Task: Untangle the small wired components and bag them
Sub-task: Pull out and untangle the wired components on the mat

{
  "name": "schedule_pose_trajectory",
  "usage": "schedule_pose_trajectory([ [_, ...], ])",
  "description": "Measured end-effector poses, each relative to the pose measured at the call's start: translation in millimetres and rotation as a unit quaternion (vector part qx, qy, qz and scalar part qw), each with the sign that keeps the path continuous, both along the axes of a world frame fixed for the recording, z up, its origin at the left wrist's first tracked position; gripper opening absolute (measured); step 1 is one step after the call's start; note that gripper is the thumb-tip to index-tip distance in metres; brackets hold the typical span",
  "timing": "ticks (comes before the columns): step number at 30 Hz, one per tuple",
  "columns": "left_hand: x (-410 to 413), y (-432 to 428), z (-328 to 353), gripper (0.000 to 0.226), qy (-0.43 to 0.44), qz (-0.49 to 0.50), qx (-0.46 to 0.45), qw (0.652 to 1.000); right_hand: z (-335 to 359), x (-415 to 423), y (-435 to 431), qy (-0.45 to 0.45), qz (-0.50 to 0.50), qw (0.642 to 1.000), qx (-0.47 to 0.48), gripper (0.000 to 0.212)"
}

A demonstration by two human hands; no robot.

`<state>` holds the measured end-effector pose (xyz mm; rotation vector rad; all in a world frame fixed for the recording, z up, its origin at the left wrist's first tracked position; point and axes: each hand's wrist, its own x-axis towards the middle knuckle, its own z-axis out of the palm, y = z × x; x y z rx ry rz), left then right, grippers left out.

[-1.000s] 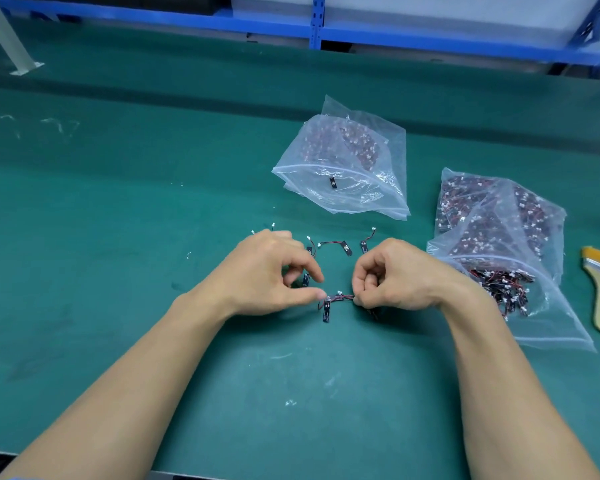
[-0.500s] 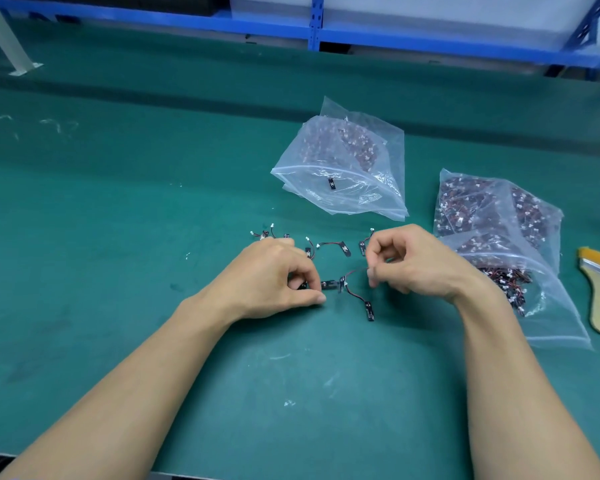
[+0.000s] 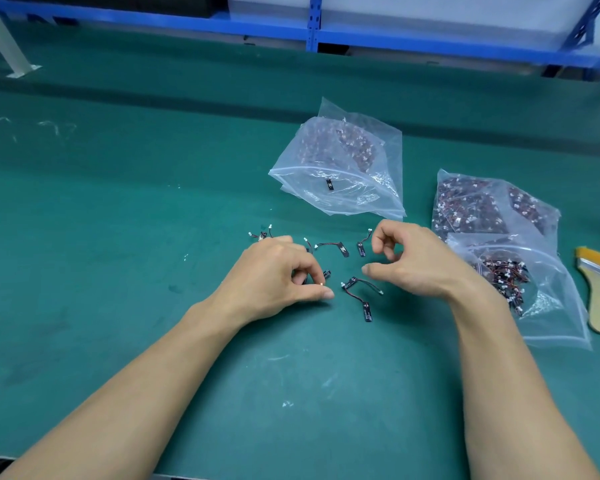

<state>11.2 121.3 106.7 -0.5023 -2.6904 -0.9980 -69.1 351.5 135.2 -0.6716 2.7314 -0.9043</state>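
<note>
Pinching one component (image 3: 326,274) in your left grip (image 3: 274,271), right grip (image 3: 416,261) loose and empty, you're mid-untangle, so grab that tangled pair (image 3: 359,288) next.

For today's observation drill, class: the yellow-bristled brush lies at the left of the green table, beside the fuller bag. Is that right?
No. The head view shows the brush at the right of the green table, beside the fuller bag, not the left.

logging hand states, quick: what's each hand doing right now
Left hand: pinching a small wired component.
Right hand: open, fingers loosely curled, holding nothing.
</note>
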Motion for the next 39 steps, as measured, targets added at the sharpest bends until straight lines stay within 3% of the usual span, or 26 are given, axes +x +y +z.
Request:
schedule_pose_trajectory([
  [5,2,-1,3,0.024,0.029,0.002,0.009,1.000,0,8,-13,-0.005,0.085,0.996,0.012,0.030],
  [10,1,-4,3,0.021,0.064,0.056,0.041,0.996,-5,12,-26,-0.003,0.089,0.994,0.068,0.027],
  [14,1,-6,3,0.022,0.064,0.075,0.052,0.994,-5,13,-25,-0.022,0.107,0.992,0.057,0.015],
  [18,0,-8,4,0.022,0.073,0.093,0.065,0.991,0,16,-28,-0.086,0.077,0.986,-0.123,0.004],
  [23,0,-10,6,0.021,0.081,0.120,0.095,0.985,2,11,-35,-0.161,-0.035,0.912,-0.377,0.021],
  [28,0,-11,9,0.029,0.086,0.125,0.117,0.981,-3,4,-45,-0.151,-0.134,0.859,-0.471,0.015],
  [30,-1,-13,8,0.028,0.083,0.129,0.123,0.981,-7,1,-46,-0.115,-0.162,0.864,-0.462,0.005],
  [35,-3,-18,7,0.020,0.075,0.132,0.123,0.981,-14,-3,-40,-0.043,-0.153,0.904,-0.397,0.044],
  [39,0,-21,7,0.006,0.046,0.072,0.057,0.995,-11,-2,-35,0.037,-0.145,0.936,-0.318,0.026],
])
